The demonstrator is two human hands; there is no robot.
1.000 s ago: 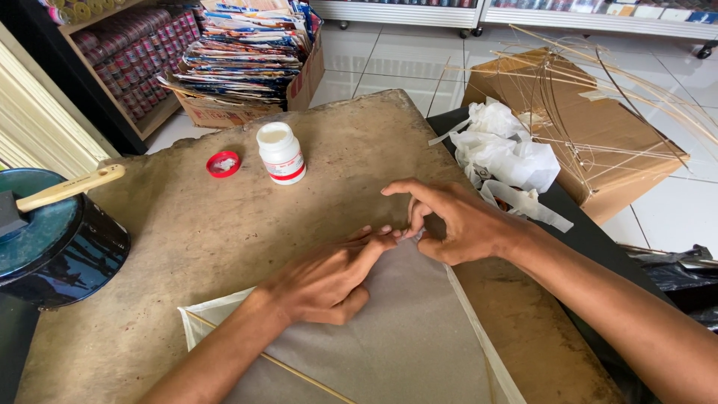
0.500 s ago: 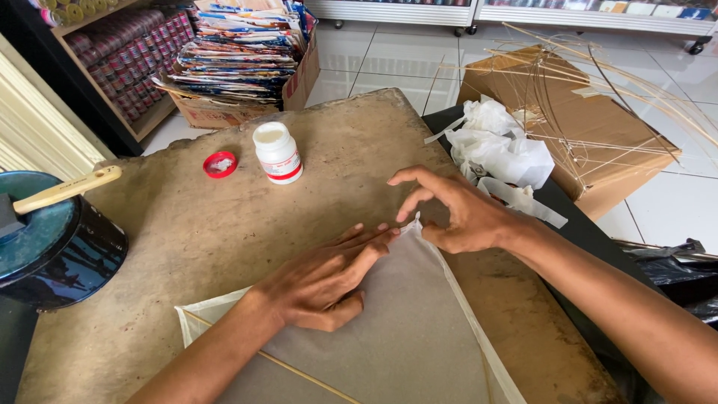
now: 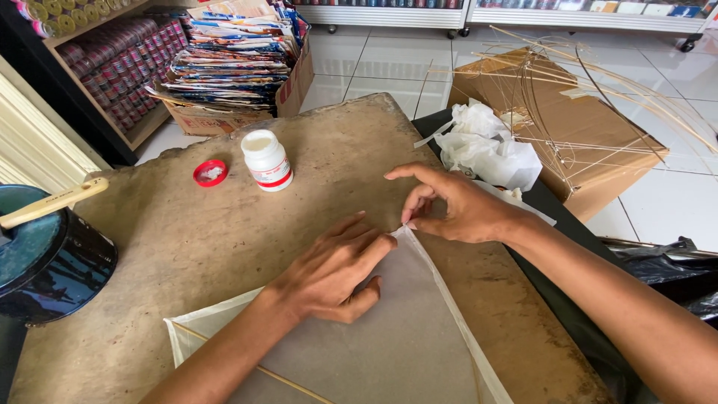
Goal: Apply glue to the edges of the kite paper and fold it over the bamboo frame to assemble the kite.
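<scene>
Since half second ago, your right hand [image 3: 464, 209] shifts slightly, fingers now pinching paper corner. Left hand [image 3: 336, 269] lies flat, fingers pressed together, pinning grey kite paper [image 3: 389, 344] on bench [image 3: 224, 232]; open glue bottle [image 3: 267, 160] nearby.

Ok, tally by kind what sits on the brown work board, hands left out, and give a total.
White bottle, open: 1
Red cap: 1
Pale paper sheet, pressed flat by the left hand and pinched at its top corner by the right hand: 1
Thin stick lying on the sheet: 1
Total: 4
</scene>
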